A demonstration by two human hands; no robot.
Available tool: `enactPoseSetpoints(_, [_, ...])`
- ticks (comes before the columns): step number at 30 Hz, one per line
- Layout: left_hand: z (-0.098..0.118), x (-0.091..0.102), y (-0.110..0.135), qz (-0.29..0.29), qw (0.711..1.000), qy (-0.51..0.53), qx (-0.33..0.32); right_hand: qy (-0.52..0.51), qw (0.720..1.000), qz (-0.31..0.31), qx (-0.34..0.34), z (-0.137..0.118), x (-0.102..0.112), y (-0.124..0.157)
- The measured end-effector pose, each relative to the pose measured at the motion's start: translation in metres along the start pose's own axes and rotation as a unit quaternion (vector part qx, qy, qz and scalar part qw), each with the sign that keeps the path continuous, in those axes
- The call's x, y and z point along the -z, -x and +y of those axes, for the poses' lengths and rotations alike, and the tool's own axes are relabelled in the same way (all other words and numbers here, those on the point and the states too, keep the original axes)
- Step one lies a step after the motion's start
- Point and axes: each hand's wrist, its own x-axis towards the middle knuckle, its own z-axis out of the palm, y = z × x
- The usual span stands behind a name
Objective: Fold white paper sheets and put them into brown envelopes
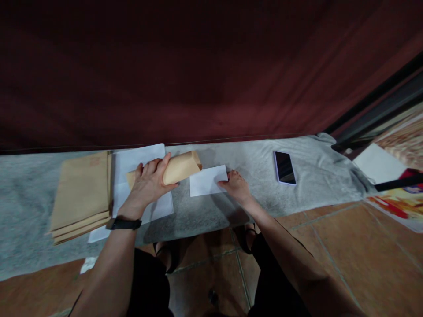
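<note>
Dark red fabric (198,66) hung as a backdrop behind a low surface covered with a grey cloth (205,211); terracotta floor tiles (330,246) showed below it, and the person sat close against its near edge.

The left hand (148,182), with a black wristband (124,223) on its wrist, was closed around a brown envelope (183,167); fingers wrapped over the top and the thumb underneath, so the envelope bowed a little and was lifted clear of the cloth. Its free end pointed to the right, towards the other hand, which seemed to be why it was gripped at the left end only.

The right hand (236,185) lay at the right edge of a small white sheet (206,181) that rested flat on the cloth, just right of the envelope's tip; its fingers were curled onto the paper, but whether they pinched the edge or merely pressed it down could not be told. The contact appeared to keep the sheet from sliding.

Under the left hand lay larger white sheets (132,160), overlapping; touching their left side sat a stack of brown envelopes (81,193), squared up within easy reach of that hand. A phone (284,167) lay face up well to the right, apart from the papers and probably out of the way; further right, more white paper (376,165) sat off the cloth.
</note>
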Motion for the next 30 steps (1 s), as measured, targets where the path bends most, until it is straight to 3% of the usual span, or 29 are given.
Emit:
enactPoseSetpoints(5, [0.000, 0.000, 0.000, -0.010, 1.000, 0.012, -0.007, -0.101, 0.995, 0.004, 0.020, 0.020, 0.008, -0.018])
enactPoseSetpoints(7, [0.001, -0.001, 0.001, -0.013, 1.000, 0.020, -0.006, -0.169, 0.985, 0.037, 0.005, 0.032, 0.014, -0.028])
enactPoseSetpoints(10, [0.002, -0.002, 0.000, -0.020, 0.999, 0.033, -0.012, -0.304, 0.941, 0.146, 0.024, 0.047, 0.023, -0.042])
enactPoseSetpoints(12, [0.003, -0.004, 0.000, -0.023, 0.999, 0.038, -0.017, -0.389, 0.902, 0.185, 0.039, 0.052, 0.027, -0.046])
enactPoseSetpoints(16, [0.004, -0.008, 0.000, -0.026, 0.999, 0.044, -0.019, -0.503, 0.847, 0.156, 0.063, 0.046, 0.029, -0.042])
enactPoseSetpoints(20, [0.005, -0.009, 0.000, -0.030, 0.998, 0.051, -0.021, -0.561, 0.815, 0.112, 0.096, 0.033, 0.023, -0.035])
enactPoseSetpoints(23, [0.007, -0.008, -0.001, -0.036, 0.997, 0.057, -0.024, -0.555, 0.817, 0.118, 0.101, 0.031, 0.017, -0.037])
enactPoseSetpoints(27, [0.008, -0.007, -0.001, -0.045, 0.997, 0.063, -0.027, -0.504, 0.845, 0.163, 0.073, 0.036, 0.015, -0.044])
enactPoseSetpoints(30, [0.008, -0.008, -0.001, -0.044, 0.996, 0.068, -0.034, -0.509, 0.843, 0.162, 0.063, 0.040, 0.017, -0.046])
